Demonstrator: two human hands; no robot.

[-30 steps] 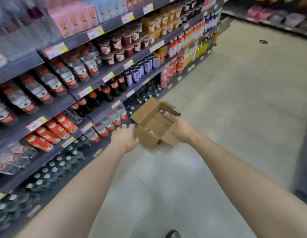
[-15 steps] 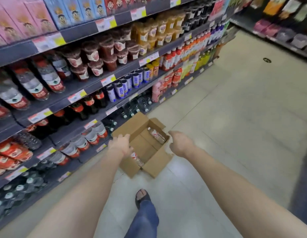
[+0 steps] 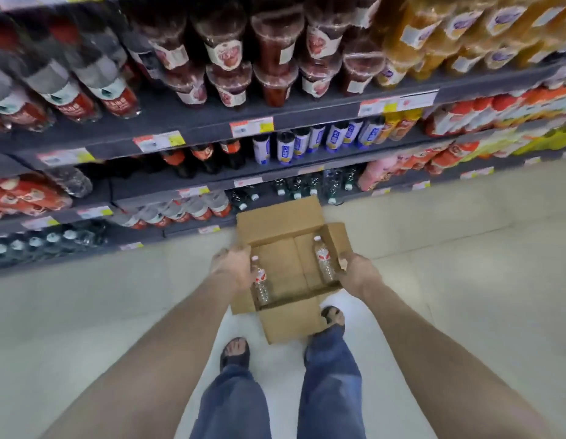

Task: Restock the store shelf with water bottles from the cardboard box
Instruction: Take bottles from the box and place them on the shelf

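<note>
The cardboard box [image 3: 285, 321] is clasped at its side walls, the left grip [image 3: 232, 270] curled over the left rim and the right grip [image 3: 359, 274] over the right. Inside, the left bottle [image 3: 261, 285] is laid just beside the left grip and the right bottle [image 3: 324, 261] just beside the right grip, with long axes and caps pointed away toward the shelf [image 3: 180, 229].

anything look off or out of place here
Nothing is spilled or damaged. The box is nearly empty: only the left bottle and right bottle are inside, lying on their sides along opposite walls. The left hand and right hand hold those walls.
</note>
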